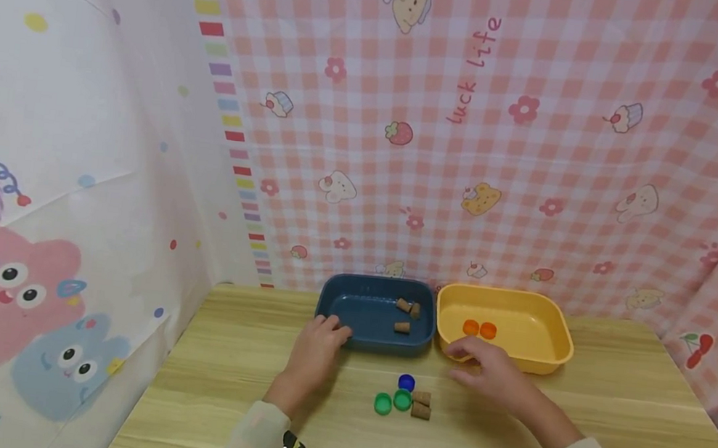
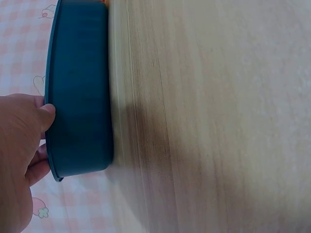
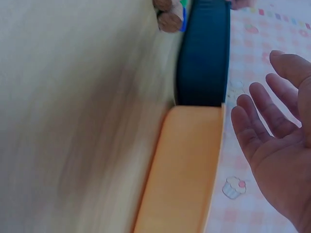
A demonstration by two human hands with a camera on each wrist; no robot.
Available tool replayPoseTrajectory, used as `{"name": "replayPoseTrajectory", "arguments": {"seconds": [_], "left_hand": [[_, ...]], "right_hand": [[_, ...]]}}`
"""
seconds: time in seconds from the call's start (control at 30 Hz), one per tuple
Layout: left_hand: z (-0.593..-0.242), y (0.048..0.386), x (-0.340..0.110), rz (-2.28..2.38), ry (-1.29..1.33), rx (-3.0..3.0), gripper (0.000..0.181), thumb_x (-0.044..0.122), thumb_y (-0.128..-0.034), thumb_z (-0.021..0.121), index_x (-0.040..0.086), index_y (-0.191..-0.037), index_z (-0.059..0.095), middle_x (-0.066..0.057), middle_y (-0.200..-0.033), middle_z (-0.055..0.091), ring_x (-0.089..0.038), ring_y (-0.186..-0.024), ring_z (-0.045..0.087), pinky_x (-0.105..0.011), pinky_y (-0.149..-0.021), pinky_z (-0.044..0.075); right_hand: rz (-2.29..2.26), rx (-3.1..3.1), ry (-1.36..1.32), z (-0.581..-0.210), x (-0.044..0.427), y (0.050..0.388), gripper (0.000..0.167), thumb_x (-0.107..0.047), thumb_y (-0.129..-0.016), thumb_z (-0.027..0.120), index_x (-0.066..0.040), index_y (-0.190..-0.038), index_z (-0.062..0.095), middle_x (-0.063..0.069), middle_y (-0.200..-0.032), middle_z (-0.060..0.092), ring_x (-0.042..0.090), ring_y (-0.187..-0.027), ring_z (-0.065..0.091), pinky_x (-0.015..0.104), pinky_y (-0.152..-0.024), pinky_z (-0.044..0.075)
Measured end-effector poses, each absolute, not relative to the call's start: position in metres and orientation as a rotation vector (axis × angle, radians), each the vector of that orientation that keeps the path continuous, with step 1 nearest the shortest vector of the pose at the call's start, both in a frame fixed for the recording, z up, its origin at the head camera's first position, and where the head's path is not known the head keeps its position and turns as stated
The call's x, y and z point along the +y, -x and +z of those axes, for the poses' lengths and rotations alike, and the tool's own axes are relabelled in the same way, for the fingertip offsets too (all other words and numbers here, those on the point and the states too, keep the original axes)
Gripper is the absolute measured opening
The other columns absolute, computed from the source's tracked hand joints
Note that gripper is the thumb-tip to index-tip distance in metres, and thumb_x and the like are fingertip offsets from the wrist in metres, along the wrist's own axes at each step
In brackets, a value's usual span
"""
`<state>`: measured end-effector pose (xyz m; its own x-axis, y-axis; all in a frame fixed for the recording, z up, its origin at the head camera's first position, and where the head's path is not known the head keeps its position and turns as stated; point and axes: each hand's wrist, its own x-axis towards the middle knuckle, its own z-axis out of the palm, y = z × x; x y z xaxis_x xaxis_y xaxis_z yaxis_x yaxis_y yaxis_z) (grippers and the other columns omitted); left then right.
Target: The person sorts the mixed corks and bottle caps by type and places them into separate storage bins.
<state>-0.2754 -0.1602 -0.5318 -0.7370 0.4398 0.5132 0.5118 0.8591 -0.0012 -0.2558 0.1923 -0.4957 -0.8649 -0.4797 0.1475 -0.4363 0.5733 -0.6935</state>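
At the near left corner of the dark blue tray (image 1: 359, 346), my left hand (image 1: 313, 350) holds the rim, the thumb against it and fingers over the edge; the left wrist view shows this hand (image 2: 19, 150) at the tray's rim (image 2: 77, 97). Three corks (image 1: 402, 328) lie inside that tray. My right hand (image 1: 491, 369) hovers by the near left edge of the yellow tray (image 1: 535, 364), holding nothing. Relaxed, parted fingers (image 3: 267, 111) show in the right wrist view. Two orange bottle caps (image 1: 488, 330) sit in the yellow tray.
Between the hands on the wooden table (image 1: 198, 382) lie two green caps (image 1: 382, 403), a blue cap (image 1: 406, 382) and two corks (image 1: 421, 411). The trays stand side by side at the back edge, against a pink checked curtain (image 1: 397, 235).
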Motion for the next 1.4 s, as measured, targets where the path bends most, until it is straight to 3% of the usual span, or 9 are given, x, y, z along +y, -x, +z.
{"name": "replayPoseTrajectory", "arguments": {"seconds": [0.27,0.43,0.9,1.4], "left_hand": [[-0.533,0.279,-0.161,-0.188,0.715,-2.496,0.020,0.000,-0.0898,0.073,0.013,-0.104,0.080,-0.005,-0.090,0.069,-0.022,-0.076,0.055,-0.035,-0.071,0.048],[-0.537,0.281,-0.162,-0.175,0.708,-2.489,0.019,0.002,-0.0896,0.072,0.015,-0.102,0.079,-0.003,-0.087,0.067,-0.022,-0.073,0.053,-0.034,-0.068,0.046],[-0.536,0.279,-0.162,-0.154,0.685,-2.543,0.021,0.001,-0.0921,0.071,0.015,-0.105,0.079,-0.003,-0.092,0.068,-0.021,-0.079,0.055,-0.034,-0.073,0.050],[-0.535,0.279,-0.161,-0.140,0.689,-2.536,0.019,0.003,-0.0918,0.071,0.016,-0.104,0.079,-0.003,-0.091,0.067,-0.021,-0.079,0.056,-0.035,-0.074,0.050]], "right_hand": [[-1.102,2.631,0.885,-0.510,0.181,0.252,0.029,-0.016,-0.095,0.074,-0.001,-0.120,0.069,0.014,-0.118,0.071,0.033,-0.105,0.067,0.045,-0.088,0.058],[-1.037,2.637,0.911,-0.523,0.176,0.252,0.029,-0.018,-0.094,0.075,-0.003,-0.118,0.069,0.009,-0.117,0.071,0.028,-0.103,0.067,0.041,-0.088,0.058],[-0.925,2.629,0.913,-0.536,0.163,0.254,0.029,-0.023,-0.091,0.078,-0.008,-0.114,0.072,-0.001,-0.108,0.070,0.014,-0.097,0.065,0.036,-0.086,0.057],[-0.905,2.718,1.035,-0.541,0.157,0.248,0.016,-0.014,-0.090,0.078,-0.012,-0.104,0.071,-0.004,-0.099,0.065,0.008,-0.089,0.059,0.029,-0.079,0.054]]}}
